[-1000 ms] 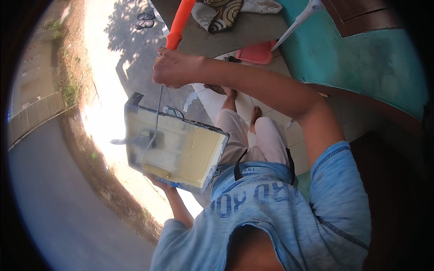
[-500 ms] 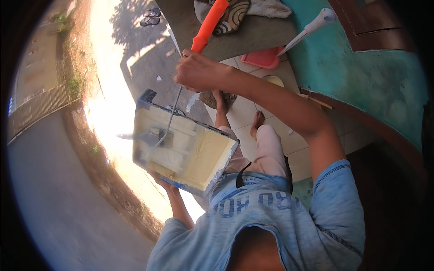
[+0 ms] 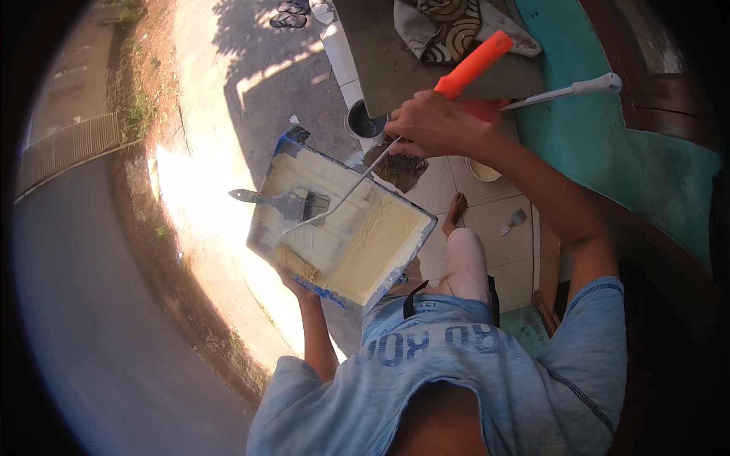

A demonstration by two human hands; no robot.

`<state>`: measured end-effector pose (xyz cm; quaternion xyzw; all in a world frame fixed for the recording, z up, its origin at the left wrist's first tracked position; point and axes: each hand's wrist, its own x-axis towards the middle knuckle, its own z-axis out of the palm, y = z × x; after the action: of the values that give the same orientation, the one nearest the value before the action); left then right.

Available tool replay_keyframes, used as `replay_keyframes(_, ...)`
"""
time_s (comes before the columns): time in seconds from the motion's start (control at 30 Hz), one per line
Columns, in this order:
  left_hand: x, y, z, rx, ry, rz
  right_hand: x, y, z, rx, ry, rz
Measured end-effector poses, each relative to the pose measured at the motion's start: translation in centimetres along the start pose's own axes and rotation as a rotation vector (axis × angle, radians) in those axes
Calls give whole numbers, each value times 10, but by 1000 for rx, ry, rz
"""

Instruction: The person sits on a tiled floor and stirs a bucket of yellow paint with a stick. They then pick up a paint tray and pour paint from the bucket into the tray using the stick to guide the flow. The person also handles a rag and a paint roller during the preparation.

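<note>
My right hand (image 3: 430, 121) is closed on a paint roller at the lower end of its orange handle (image 3: 475, 64). Its bent metal rod runs down to the cream-coated roller head (image 3: 296, 262), lying at the lower left inside a tray. My left hand (image 3: 293, 280) holds that paint tray (image 3: 391, 232) from beneath its lower left edge; most of its fingers are hidden. Cream paint fills the tray's right part. A flat paintbrush (image 3: 291, 204) lies across its upper left, handle sticking out past the rim.
A dark bucket (image 3: 357, 118), brown cloth (image 3: 403, 171), pale pot (image 3: 484, 171) and small brush (image 3: 514, 221) are near my feet. A pink dustpan (image 3: 487, 112) and white-handled pole (image 3: 570, 87) lie by the teal wall (image 3: 570, 152). Patterned cloth (image 3: 449, 26) and sandals (image 3: 289, 15) are farther off.
My right hand and roller handle have shifted to the right, tilting farther rightward. The tray has moved up and right in view, showing more of the paintbrush's handle.
</note>
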<state>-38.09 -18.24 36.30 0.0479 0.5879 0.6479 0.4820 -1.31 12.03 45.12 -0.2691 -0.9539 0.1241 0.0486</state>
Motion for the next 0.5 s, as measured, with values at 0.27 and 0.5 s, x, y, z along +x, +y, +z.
replay_keyframes(0.27, 52, 3, -16, -209, -9, -39, -82, -70, 17, 211, 101, 314)
replay_keyframes(0.5, 44, -11, -18, -365, -146, 0, -170, -156, 4, 331, -8, 632)
